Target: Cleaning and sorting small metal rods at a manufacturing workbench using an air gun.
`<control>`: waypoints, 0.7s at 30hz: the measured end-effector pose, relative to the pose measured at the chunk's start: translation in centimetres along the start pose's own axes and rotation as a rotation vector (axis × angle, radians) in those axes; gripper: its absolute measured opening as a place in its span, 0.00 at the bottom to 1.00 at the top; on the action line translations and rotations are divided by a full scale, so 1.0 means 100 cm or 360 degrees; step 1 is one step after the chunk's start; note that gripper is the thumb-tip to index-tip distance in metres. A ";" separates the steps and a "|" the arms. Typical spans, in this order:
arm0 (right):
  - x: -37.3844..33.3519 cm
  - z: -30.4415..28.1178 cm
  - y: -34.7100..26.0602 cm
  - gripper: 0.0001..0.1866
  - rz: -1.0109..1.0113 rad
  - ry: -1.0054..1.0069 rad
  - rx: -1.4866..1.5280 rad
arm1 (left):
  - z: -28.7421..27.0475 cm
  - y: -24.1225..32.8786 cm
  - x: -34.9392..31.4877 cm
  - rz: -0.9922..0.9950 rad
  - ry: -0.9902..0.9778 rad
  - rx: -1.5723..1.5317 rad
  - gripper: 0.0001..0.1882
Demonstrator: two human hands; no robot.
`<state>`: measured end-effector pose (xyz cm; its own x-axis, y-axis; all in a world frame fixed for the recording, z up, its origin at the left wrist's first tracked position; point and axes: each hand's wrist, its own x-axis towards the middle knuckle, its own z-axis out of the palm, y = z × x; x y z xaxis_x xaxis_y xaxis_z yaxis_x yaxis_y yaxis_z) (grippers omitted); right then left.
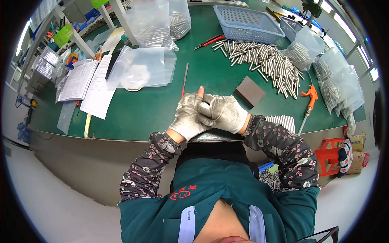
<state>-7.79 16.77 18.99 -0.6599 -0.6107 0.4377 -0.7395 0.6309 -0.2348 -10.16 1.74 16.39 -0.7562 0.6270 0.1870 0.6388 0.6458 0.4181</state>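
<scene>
My left hand [187,118] and my right hand [224,114], both in worn whitish gloves, are pressed together over the table's front edge. Their fingers are closed over one another, with one bare fingertip pointing away from me. Anything between them is hidden. Just beyond the left hand lies a thin metal tool with a red handle [184,83], perhaps a file. A grey-brown block [250,92] rests beyond the right hand. Near my right forearm, short metal rods [283,122] lie side by side in a neat row, partly covered by the sleeve.
A loose heap of metal rods [265,60] spreads before a blue basket [248,26]. Red-handled pliers [210,41] lie left of it. An orange air gun [311,97] and bagged rods [334,83] are at right. Papers [97,87] and plastic bags [142,67] occupy the left.
</scene>
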 end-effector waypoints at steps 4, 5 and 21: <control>-0.002 -0.001 0.011 0.05 0.0318 0.0390 0.0201 | 0.005 -0.009 -0.023 -0.0019 0.0197 0.0019 0.51; -0.004 -0.002 0.021 0.08 0.0342 0.0479 0.0183 | 0.001 -0.008 -0.025 0.0010 0.0151 0.0069 0.50; -0.009 -0.021 0.047 0.15 0.1202 0.0651 0.0591 | -0.001 0.028 -0.059 0.1121 -0.0247 -0.0365 0.27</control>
<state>-10.38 21.27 19.37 -0.9371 0.1592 0.3108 -0.1753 0.5554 -0.8129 -3.93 -0.18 16.59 -0.1405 0.9229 0.3585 0.9054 -0.0267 0.4236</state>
